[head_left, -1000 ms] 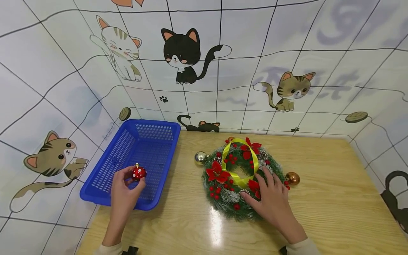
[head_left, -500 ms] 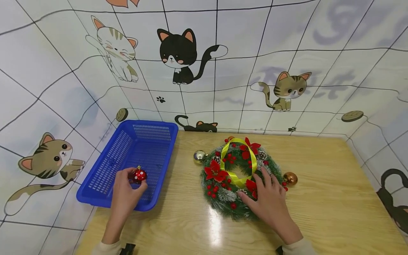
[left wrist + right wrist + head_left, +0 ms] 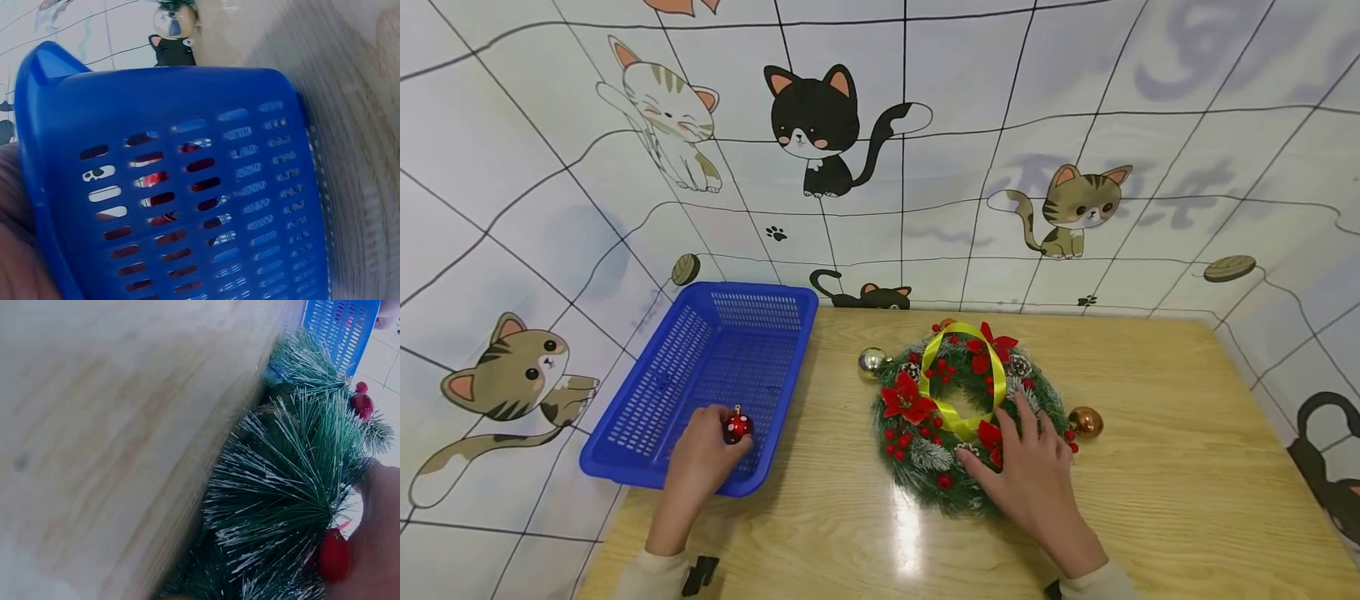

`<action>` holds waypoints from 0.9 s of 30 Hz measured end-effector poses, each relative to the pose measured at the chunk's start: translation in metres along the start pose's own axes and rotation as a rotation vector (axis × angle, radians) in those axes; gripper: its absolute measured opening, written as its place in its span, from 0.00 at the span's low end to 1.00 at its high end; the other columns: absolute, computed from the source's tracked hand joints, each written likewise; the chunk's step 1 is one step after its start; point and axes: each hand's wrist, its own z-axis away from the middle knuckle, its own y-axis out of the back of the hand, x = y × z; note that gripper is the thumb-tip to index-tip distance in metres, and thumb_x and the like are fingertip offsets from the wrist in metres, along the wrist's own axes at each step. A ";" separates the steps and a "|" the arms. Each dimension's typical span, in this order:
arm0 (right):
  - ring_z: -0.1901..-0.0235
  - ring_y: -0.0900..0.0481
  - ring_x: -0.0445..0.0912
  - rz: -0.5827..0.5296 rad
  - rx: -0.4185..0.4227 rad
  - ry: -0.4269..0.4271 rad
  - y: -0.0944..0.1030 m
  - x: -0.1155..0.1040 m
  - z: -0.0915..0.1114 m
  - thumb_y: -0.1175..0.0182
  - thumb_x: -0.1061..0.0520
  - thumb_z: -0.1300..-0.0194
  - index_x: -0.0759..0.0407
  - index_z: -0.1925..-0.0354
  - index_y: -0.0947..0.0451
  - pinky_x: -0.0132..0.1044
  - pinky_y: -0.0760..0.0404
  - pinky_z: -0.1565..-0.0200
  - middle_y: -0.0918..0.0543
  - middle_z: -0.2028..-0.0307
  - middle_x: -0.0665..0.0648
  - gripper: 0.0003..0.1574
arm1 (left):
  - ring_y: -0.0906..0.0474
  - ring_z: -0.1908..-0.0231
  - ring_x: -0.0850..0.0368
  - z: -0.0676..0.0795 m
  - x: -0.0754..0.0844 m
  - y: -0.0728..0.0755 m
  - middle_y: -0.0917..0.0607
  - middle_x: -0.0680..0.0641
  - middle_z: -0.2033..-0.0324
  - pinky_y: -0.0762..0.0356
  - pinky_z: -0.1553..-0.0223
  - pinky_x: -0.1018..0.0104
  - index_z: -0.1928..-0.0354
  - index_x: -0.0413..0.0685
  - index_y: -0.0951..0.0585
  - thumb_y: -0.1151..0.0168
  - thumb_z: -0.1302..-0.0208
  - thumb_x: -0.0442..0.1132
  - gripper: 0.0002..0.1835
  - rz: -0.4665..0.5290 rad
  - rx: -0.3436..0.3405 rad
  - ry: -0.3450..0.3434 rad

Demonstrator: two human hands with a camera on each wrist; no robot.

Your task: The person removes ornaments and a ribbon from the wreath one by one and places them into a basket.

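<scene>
Lower left, left hand [image 3: 702, 447] pinches bauble [image 3: 740, 427]; right hand [image 3: 1032, 468] rests, fingers spread, on wreath [image 3: 917, 477]. Bauble's probably light, slick: cup its sides.

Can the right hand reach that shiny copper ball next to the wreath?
Probably yes: the right hand is on the wreath, close to the copper bauble, with only red berries between.

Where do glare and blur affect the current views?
Head: a bright glare streak on the table, just below the wreath in the image; left wrist: table grain smeared and hazy beside the fairly clear blue basket; right wrist: table washed-out and soft, wreath needles crisper.
</scene>
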 end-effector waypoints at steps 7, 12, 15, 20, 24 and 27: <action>0.25 0.45 0.81 0.003 -0.012 -0.001 -0.001 -0.002 0.000 0.41 0.18 0.30 0.63 0.22 0.31 0.85 0.41 0.38 0.46 0.17 0.70 0.62 | 0.19 0.56 0.35 -0.007 -0.002 -0.002 0.19 0.29 0.53 0.19 0.54 0.35 0.48 0.25 0.19 0.26 0.35 0.36 0.22 -0.073 -0.056 -0.033; 0.25 0.45 0.81 -0.001 -0.010 -0.024 -0.002 -0.002 0.001 0.40 0.17 0.31 0.62 0.22 0.31 0.85 0.41 0.38 0.47 0.17 0.70 0.63 | 0.19 0.60 0.38 -0.014 0.001 -0.004 0.19 0.35 0.60 0.19 0.56 0.37 0.55 0.28 0.19 0.25 0.38 0.36 0.18 -0.098 -0.098 -0.066; 0.25 0.45 0.81 -0.001 -0.012 -0.025 -0.002 -0.003 0.001 0.41 0.17 0.31 0.62 0.22 0.31 0.85 0.41 0.38 0.47 0.17 0.70 0.63 | 0.20 0.62 0.40 -0.015 0.002 -0.005 0.19 0.37 0.62 0.19 0.57 0.39 0.57 0.29 0.19 0.24 0.38 0.36 0.17 -0.102 -0.113 -0.068; 0.25 0.46 0.81 0.001 -0.015 -0.043 -0.002 -0.006 0.003 0.41 0.17 0.30 0.63 0.22 0.31 0.85 0.41 0.38 0.47 0.17 0.70 0.63 | 0.22 0.63 0.44 -0.016 0.000 -0.007 0.19 0.41 0.64 0.20 0.58 0.42 0.60 0.32 0.18 0.23 0.37 0.36 0.15 -0.100 -0.155 -0.081; 0.25 0.46 0.81 0.002 -0.005 -0.056 -0.003 -0.008 0.004 0.41 0.17 0.30 0.64 0.23 0.30 0.84 0.41 0.37 0.47 0.17 0.71 0.62 | 0.25 0.66 0.47 -0.027 -0.024 -0.021 0.21 0.44 0.68 0.23 0.63 0.44 0.66 0.40 0.20 0.21 0.37 0.39 0.14 -0.102 -0.157 -0.151; 0.25 0.46 0.81 0.005 0.006 -0.059 -0.005 -0.010 0.006 0.41 0.18 0.30 0.64 0.24 0.29 0.84 0.41 0.38 0.46 0.18 0.71 0.61 | 0.28 0.69 0.47 -0.039 -0.054 -0.040 0.23 0.44 0.69 0.27 0.67 0.46 0.69 0.44 0.23 0.20 0.37 0.43 0.18 -0.111 -0.149 -0.209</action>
